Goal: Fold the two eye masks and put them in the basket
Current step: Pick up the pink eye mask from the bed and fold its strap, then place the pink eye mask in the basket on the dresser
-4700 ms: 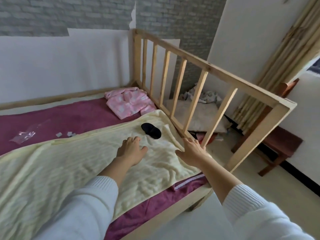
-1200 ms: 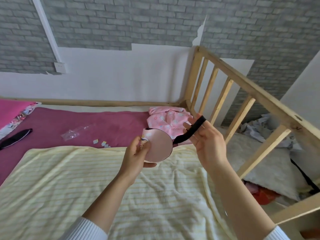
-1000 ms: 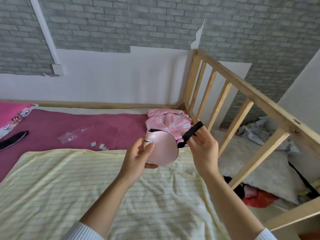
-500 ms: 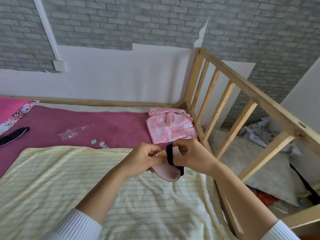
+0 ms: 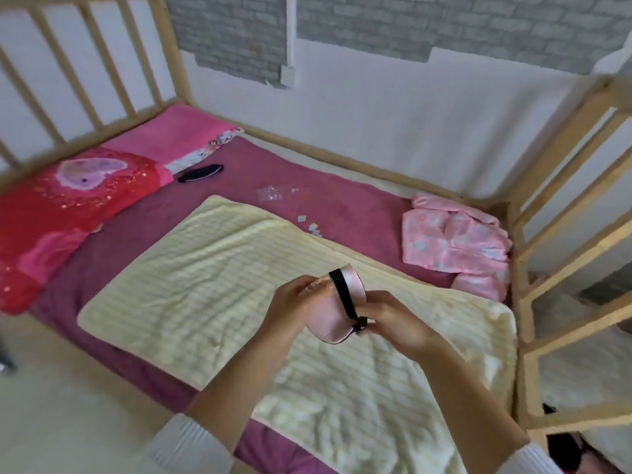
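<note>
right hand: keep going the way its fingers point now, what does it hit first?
The right hand points left, so it would first meet the folded pink eye mask already in its grip, then likely the left hand on the far side. Depth is unclear.

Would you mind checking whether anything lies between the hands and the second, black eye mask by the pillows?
Nothing visible does: only flat yellow blanket and bare sheet separate both hands from the black eye mask.

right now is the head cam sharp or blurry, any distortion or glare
Head view: soft with motion blur, worst at the crib rails and edges; wide-angle bending curves the wall line. Even daylight, no glare; the pink eye mask in both hands is readable but not crisp.
</note>
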Tool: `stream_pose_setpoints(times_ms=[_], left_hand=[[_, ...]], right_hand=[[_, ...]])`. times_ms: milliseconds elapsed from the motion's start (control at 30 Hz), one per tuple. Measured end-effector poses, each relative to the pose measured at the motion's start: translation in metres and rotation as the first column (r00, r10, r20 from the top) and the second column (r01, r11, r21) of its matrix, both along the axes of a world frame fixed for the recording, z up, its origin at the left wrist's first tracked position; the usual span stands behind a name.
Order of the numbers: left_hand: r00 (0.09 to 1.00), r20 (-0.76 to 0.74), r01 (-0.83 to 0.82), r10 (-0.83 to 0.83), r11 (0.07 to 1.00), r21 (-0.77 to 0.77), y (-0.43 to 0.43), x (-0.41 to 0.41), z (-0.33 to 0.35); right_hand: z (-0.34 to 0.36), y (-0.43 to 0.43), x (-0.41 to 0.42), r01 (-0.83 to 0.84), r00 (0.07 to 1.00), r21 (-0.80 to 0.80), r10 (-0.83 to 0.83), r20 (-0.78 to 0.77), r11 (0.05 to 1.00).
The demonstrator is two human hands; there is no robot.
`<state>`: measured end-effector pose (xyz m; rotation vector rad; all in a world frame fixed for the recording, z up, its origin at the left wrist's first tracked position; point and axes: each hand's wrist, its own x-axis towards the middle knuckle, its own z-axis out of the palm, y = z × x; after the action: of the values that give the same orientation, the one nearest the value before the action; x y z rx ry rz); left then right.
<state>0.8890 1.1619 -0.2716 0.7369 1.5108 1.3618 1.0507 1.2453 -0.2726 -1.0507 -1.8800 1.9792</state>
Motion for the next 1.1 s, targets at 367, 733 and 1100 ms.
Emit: stream_pose_setpoints(times_ms=[367, 733, 1100], left_hand=[[0.849, 0.007, -0.528, 0.528, 0.849, 0.011, -0.174, -0.233, -0.011], [0.661, 0.061, -0.749, 0.748, 0.662, -0.012, -0.442, -0.492, 0.007], [0.519, 0.181, -0.844, 0.835, 0.534, -0.043, -0.524, -0.696, -0.012]], right_hand=[[0.0, -0.143, -0.276, -0.237, 0.971, -0.173, 0.237, -0.024, 0.956], [0.001, -0.37, -0.594, -0.419, 0.907, -0.406, 0.399, -0.137, 0.812], [-0.011, -0.431, -0.845, -0.404, 0.914, -0.37, 0.389, -0.119, 0.837]])
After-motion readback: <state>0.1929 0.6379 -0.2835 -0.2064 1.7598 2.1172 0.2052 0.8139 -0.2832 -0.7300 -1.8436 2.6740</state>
